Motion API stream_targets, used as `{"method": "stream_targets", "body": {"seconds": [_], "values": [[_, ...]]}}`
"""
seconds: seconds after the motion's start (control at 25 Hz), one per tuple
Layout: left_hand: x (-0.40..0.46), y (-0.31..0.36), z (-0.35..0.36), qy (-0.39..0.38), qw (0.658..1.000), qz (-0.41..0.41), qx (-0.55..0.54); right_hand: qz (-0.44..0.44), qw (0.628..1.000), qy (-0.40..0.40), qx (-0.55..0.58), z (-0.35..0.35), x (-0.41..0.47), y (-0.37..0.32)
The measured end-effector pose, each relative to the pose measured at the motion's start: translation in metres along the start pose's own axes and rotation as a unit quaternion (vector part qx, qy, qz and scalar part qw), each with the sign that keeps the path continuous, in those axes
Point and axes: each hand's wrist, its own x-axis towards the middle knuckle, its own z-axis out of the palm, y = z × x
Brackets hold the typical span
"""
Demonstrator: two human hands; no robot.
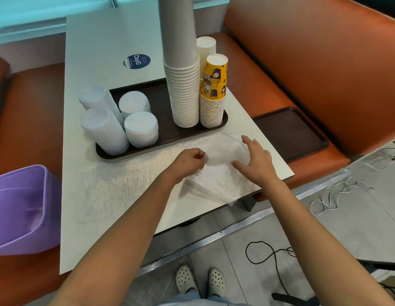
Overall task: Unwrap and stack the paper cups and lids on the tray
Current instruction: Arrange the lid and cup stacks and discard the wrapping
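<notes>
On the white table a dark brown tray (167,135) carries a tall stack of white paper cups (183,85), a shorter stack topped by a yellow printed cup (214,89), another white stack (206,51) behind, and several stacks of white lids (141,129). A clear plastic wrapper (216,173) lies flat on the table in front of the tray. My left hand (187,161) has its fingers curled and pinches the wrapper's edge. My right hand (256,160) is spread with straight fingers, resting on the wrapper to the right.
A purple plastic bin (22,208) sits on the orange bench at left. A second brown tray (291,133) lies on the orange bench at right. Cables (269,255) and white cord trail on the floor. The table edge runs close under my right wrist.
</notes>
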Motion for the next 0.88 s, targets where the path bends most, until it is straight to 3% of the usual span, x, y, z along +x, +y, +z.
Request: {"method": "stream_targets", "body": {"seconds": [0.16, 0.36, 0.48, 0.6, 0.72, 0.88], "values": [[-0.013, 0.007, -0.021, -0.019, 0.998, 0.017, -0.063, -0.017, 0.989, -0.017, 0.147, -0.022, -0.001, -0.008], [-0.021, 0.026, -0.031, -0.033, 0.996, 0.057, 0.058, -0.075, 0.992, 0.009, 0.098, -0.040, -0.003, -0.036], [-0.022, 0.041, -0.033, 0.111, 0.975, 0.153, 0.113, -0.123, 0.981, 0.111, 0.097, -0.052, -0.006, -0.054], [-0.030, 0.047, -0.037, 0.230, 0.929, 0.273, 0.099, -0.236, 0.944, 0.176, 0.148, -0.068, -0.014, -0.063], [-0.036, 0.019, -0.041, 0.206, 0.907, 0.353, 0.101, -0.313, 0.938, 0.094, 0.115, -0.053, -0.022, -0.056], [-0.039, -0.049, -0.032, 0.098, 0.946, 0.290, 0.108, -0.319, 0.944, -0.053, 0.067, 0.000, -0.039, -0.032]]}}
